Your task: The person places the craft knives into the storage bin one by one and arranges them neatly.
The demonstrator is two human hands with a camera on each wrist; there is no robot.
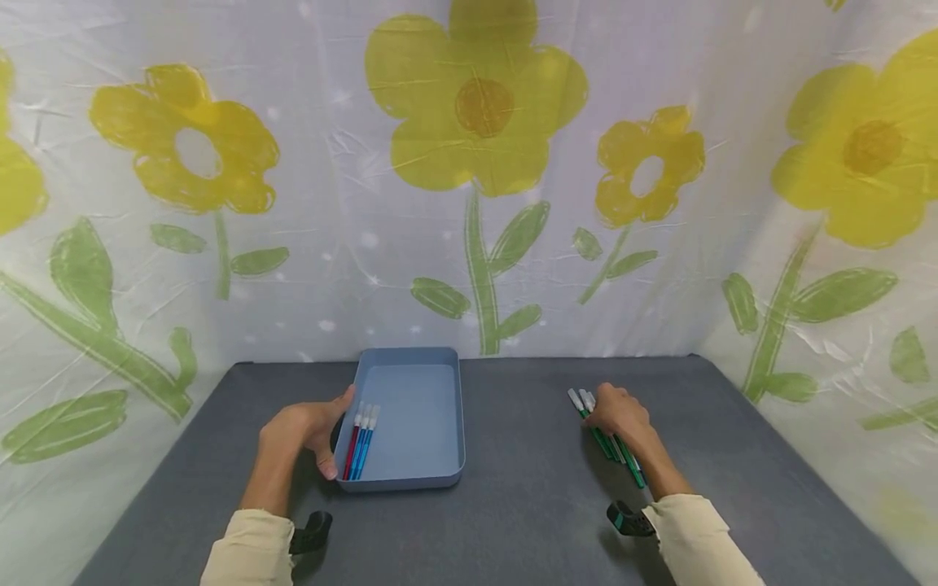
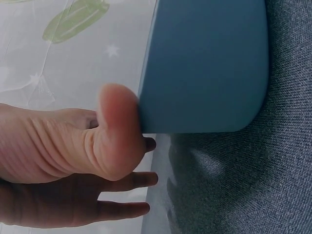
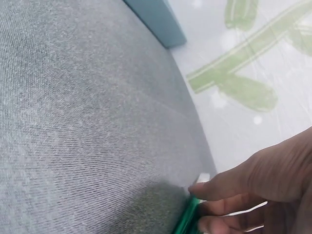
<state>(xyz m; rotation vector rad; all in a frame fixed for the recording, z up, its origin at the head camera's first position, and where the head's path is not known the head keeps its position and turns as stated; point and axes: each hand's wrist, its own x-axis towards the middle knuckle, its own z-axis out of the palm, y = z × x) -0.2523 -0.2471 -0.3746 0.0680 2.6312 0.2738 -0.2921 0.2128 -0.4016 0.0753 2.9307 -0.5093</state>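
Observation:
A shallow blue-grey tray (image 1: 414, 431) lies on the dark table. Inside it, along the left wall, are a red pen (image 1: 352, 450) and two blue pens (image 1: 365, 443), all with whitish caps. My left hand (image 1: 302, 425) is at the tray's left side; in the left wrist view its thumb (image 2: 119, 131) touches the tray corner while the other fingers extend straight. To the right, my right hand (image 1: 621, 415) reaches down over several green pens (image 1: 602, 443) with white caps. Its thumb and fingers pinch a green pen (image 3: 186, 218) in the right wrist view; the hand partly hides the group.
The dark cloth-covered table (image 1: 523, 456) stretches between tray and green pens. A pale curtain (image 1: 330, 244) printed with yellow flowers stands behind and at both sides. Black wrist devices are on the left wrist (image 1: 311, 533) and right wrist (image 1: 628, 519).

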